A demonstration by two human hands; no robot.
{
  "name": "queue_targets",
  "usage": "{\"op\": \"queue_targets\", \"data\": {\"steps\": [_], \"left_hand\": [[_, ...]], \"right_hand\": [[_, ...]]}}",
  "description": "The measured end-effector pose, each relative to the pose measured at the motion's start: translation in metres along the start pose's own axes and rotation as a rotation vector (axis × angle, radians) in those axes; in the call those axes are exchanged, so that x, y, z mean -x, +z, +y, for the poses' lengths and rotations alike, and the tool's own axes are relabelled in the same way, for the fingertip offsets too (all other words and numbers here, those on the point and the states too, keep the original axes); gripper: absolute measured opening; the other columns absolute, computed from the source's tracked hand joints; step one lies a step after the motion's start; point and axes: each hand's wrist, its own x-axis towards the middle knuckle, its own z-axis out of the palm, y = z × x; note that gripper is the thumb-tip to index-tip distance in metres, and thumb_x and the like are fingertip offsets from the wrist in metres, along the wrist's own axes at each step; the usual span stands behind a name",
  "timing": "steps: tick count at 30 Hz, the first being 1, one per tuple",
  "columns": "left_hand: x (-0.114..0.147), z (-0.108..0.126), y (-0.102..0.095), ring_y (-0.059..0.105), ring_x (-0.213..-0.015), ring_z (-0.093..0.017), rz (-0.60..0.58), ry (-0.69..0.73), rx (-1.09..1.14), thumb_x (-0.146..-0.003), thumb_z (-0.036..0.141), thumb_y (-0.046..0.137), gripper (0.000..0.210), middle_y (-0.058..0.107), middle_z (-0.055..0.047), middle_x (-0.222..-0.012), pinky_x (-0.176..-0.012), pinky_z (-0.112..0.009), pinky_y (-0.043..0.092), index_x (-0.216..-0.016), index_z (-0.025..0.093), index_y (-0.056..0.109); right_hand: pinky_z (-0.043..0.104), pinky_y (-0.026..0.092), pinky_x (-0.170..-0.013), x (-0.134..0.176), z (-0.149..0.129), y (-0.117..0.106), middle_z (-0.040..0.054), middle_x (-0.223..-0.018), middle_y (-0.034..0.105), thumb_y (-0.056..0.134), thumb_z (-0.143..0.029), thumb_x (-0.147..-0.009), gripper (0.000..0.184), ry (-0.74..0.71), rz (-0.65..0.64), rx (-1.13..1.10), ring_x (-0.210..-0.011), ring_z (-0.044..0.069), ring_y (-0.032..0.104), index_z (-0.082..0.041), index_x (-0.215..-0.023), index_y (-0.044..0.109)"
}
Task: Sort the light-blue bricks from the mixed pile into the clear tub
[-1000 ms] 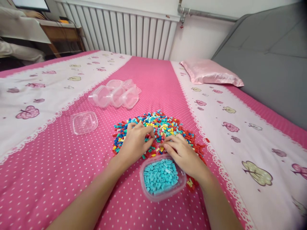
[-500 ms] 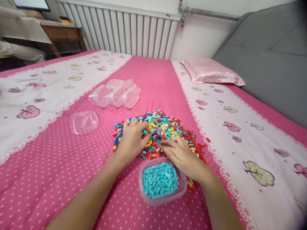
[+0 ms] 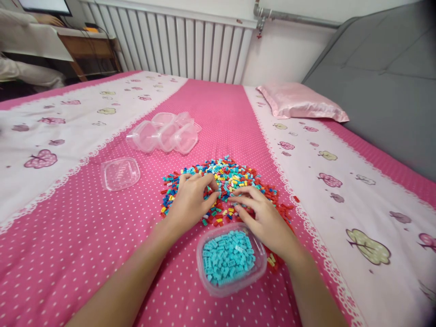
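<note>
A wide heap of small toy building bricks [image 3: 235, 175] in red, blue, yellow, turquoise and other colours lies on the bed. Over its left part is my left hand [image 3: 194, 197], thumb and forefinger tips brought together at the heap's middle; whatever is between them is too small to make out. My right hand [image 3: 260, 215] reaches over the front right of the heap, fingers apart and tips close to the bricks. Just below it sits a clear plastic box [image 3: 260, 268] filled with turquoise bricks [image 3: 228, 256]. My right wrist passes beside the box's right edge.
Several clear containers [image 3: 166, 134] stand grouped beyond the heap, with a clear lid [image 3: 121, 174] nearer on the left. A pink pillow [image 3: 301, 102] rests against the grey headboard [image 3: 381, 77]. A person's arm [image 3: 20, 20] shows at a desk, far left.
My left hand has moved slightly right, its finger and thumb tips drawing closer together. My right hand has lifted a little and its fingers have spread. The box has shifted very slightly.
</note>
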Motion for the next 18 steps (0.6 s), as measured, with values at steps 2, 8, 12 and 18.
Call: {"op": "queue_targets", "data": {"steps": [2,8,12,18], "left_hand": [[0.0002,0.001,-0.0009,0.063,-0.084,-0.019,0.001,0.001,0.019,-0.089,0.02,0.068,0.008,0.07,0.003,-0.085,-0.088,-0.038,0.033,-0.086,0.021,0.06],[0.0009,0.0051,-0.0035,0.062,-0.082,-0.017,-0.007,0.042,0.069,-0.092,0.026,0.066,0.007,0.07,0.004,-0.083,-0.088,-0.037,0.031,-0.087,0.021,0.064],[0.001,0.008,-0.0044,0.063,-0.083,-0.017,-0.057,0.076,0.076,-0.094,0.028,0.065,0.01,0.073,0.004,-0.083,-0.089,-0.037,0.031,-0.086,0.022,0.067],[0.0013,0.0085,-0.0042,0.063,-0.085,-0.018,-0.132,0.121,0.093,-0.097,0.032,0.062,0.012,0.074,0.004,-0.086,-0.093,-0.039,0.03,-0.09,0.025,0.069]], "right_hand": [[0.043,0.051,-0.097,-0.0013,0.0013,-0.0016,0.0083,-0.114,0.064,0.055,-0.015,-0.096,0.022,0.007,0.093,-0.032,-0.109,0.023,0.063,-0.021,-0.108,0.073],[0.036,0.055,-0.084,-0.0022,0.0045,-0.0049,0.0049,-0.1,0.069,0.063,-0.013,-0.088,0.014,0.019,0.352,-0.096,-0.093,0.02,0.068,-0.022,-0.09,0.074],[0.035,0.055,-0.079,-0.0011,0.0068,-0.0041,0.0039,-0.093,0.068,0.062,-0.015,-0.087,0.01,0.125,0.365,-0.196,-0.087,0.02,0.067,-0.021,-0.087,0.069],[0.037,0.05,-0.08,-0.0006,0.0065,-0.0056,0.0051,-0.098,0.065,0.053,-0.021,-0.094,0.017,0.158,0.318,-0.161,-0.088,0.021,0.063,-0.023,-0.101,0.068]]}}
